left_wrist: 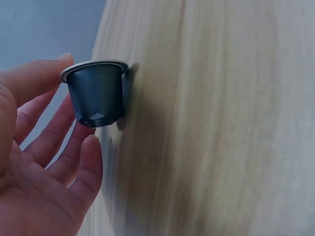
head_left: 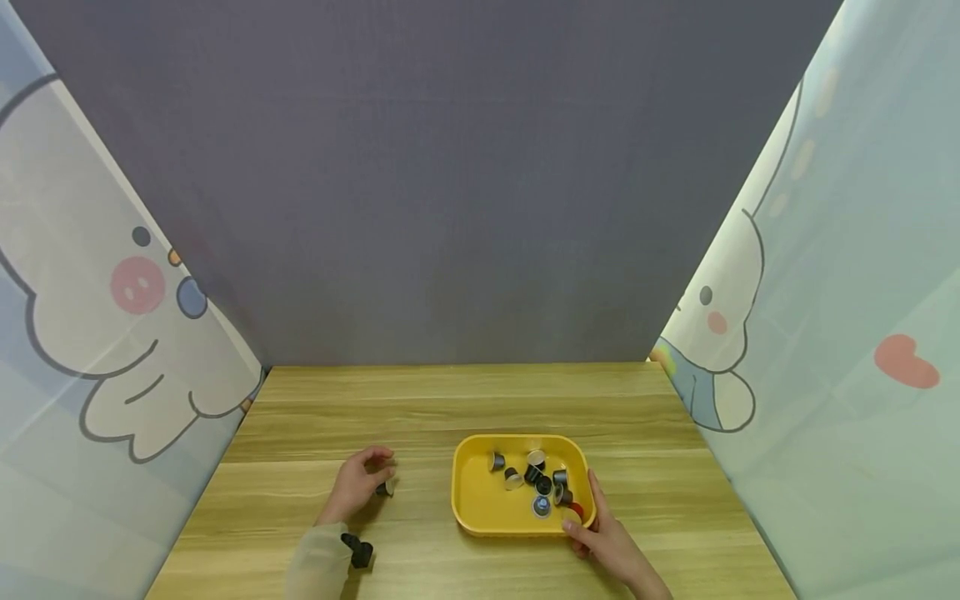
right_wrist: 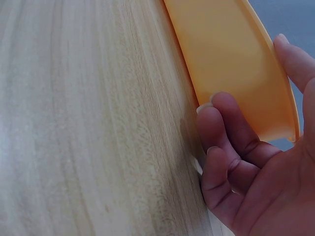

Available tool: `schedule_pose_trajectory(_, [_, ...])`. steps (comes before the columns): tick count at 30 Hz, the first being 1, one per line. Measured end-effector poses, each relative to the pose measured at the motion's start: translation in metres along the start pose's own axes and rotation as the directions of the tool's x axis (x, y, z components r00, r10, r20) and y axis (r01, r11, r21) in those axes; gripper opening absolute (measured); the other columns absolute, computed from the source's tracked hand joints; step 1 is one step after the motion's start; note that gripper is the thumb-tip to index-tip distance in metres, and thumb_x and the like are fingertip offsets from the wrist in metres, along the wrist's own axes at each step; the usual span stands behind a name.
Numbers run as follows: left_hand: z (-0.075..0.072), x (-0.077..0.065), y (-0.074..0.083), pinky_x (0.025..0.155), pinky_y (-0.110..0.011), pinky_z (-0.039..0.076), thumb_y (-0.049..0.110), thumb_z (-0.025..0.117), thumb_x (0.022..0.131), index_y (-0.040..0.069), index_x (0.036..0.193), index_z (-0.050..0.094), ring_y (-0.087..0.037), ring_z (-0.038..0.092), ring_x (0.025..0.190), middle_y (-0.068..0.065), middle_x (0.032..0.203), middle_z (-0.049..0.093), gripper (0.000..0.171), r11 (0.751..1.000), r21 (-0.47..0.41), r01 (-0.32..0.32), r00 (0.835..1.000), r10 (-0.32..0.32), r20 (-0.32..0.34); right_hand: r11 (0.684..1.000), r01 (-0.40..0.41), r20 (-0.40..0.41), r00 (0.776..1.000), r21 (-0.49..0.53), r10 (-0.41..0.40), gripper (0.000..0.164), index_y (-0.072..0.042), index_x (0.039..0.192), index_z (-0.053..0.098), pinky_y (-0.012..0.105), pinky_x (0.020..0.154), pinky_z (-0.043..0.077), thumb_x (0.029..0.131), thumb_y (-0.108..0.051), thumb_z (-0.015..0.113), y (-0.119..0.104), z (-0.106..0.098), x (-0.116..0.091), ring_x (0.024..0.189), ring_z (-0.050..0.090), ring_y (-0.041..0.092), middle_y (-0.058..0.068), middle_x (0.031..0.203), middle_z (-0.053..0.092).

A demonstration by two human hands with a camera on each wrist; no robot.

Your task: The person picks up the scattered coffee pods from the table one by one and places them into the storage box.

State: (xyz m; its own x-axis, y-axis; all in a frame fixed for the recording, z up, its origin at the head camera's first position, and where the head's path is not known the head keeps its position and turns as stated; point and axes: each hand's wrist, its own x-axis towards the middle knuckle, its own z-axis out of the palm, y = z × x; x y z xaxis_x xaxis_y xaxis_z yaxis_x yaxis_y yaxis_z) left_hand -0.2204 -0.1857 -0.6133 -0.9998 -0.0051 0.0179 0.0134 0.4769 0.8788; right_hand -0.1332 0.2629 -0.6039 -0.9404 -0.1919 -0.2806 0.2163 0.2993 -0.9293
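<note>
On the left part of the table, a dark coffee capsule (left_wrist: 97, 93) with a pale rim lies on its side. My left hand (head_left: 363, 483) is around it, thumb and fingers spread and curved; in the left wrist view a fingertip overlaps the capsule's rim, and no finger wraps its body. My right hand (head_left: 611, 546) grips the front right corner of a yellow tray (head_left: 472, 523). One finger runs along the tray's right side, and the others curl against its outer wall (right_wrist: 231, 59). Inside lie several coffee capsules (head_left: 543, 485), mostly dark, gathered toward the right.
The wooden table (head_left: 420, 408) ends at a grey backdrop (head_left: 465, 208). Printed cartoon curtains (head_left: 840, 275) stand along both sides. A black strap device (head_left: 360, 552) is on the left wrist, next to a pale sleeve (head_left: 318, 562).
</note>
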Motion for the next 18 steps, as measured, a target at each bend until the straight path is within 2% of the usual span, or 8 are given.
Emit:
schedule_pose_trajectory(7, [0.001,-0.001,-0.005,0.084,-0.032,0.052,0.002,0.076,0.086,0.0,0.111,0.07,-0.027,0.064,0.099,-0.008,0.106,0.069,0.026,0.999,-0.03,-0.012,1.0,0.012,0.019,1.0,0.0,0.0,1.0,-0.005,0.0,0.101,-0.019,0.159,-0.016,0.028,0.059,0.049,0.098,-0.028,0.065,0.0,0.0,0.0,0.066,0.056,0.019,0.01,0.073,0.061])
schedule_pose_trajectory(12, [-0.003,-0.006,-0.005,0.076,-0.029,0.054,0.003,0.079,0.084,0.002,0.114,0.069,-0.028,0.064,0.101,-0.01,0.11,0.068,0.032,1.0,-0.013,0.018,0.999,-0.018,0.04,1.0,-0.003,-0.004,1.0,-0.013,0.002,0.102,-0.019,0.159,-0.015,0.028,0.059,0.05,0.098,-0.029,0.066,0.0,0.0,0.0,0.067,0.057,0.019,0.009,0.073,0.062])
schedule_pose_trajectory(15, [-0.005,-0.009,-0.004,0.077,-0.034,0.054,0.003,0.081,0.082,0.002,0.115,0.068,-0.03,0.064,0.102,-0.012,0.112,0.067,0.036,1.0,0.011,0.027,0.998,-0.028,0.05,1.0,-0.006,-0.012,1.0,-0.028,0.006,0.102,-0.02,0.159,-0.014,0.027,0.057,0.048,0.098,-0.029,0.066,0.0,0.0,0.0,0.066,0.057,0.019,0.009,0.073,0.062])
schedule_pose_trajectory(18, [-0.006,-0.011,-0.004,0.085,-0.041,0.053,0.003,0.082,0.08,0.002,0.116,0.067,-0.028,0.063,0.101,-0.009,0.111,0.067,0.039,0.999,0.048,0.023,0.998,-0.025,0.051,0.999,-0.012,-0.019,1.0,-0.04,0.011,0.101,-0.02,0.159,-0.013,0.025,0.055,0.046,0.098,-0.03,0.066,0.0,0.0,0.0,0.066,0.057,0.019,0.008,0.073,0.062])
